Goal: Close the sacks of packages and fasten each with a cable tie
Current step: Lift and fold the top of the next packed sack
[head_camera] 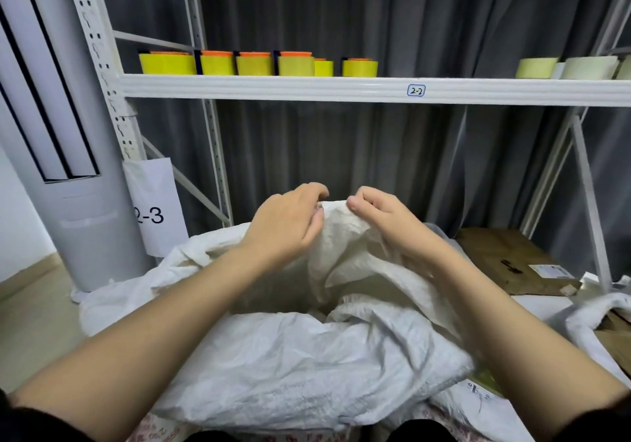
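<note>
1. Both hands are up at the far edge of the sack (307, 356). The left hand (286, 226) and right hand (382, 223) sit just beside each other, each with fingers curled over the rim and pinching the cloth into a raised peak between them.
2. Below the grip the mouth gapes open toward the person, and the near edge is slumped flat in soft folds.
3. The sack is white woven plastic, crinkly and a bit see-through (the usual rough kind).
4. Past the grip hang pleated grey curtains (341, 151), with open room under the white metal shelf (341, 89).
5. Above the hands, rolls of yellow tape (218, 65) line that shelf.
6. Right of the grip lies flattened brown cardboard (505, 257); left stands a smooth grey column (88, 219).
</note>
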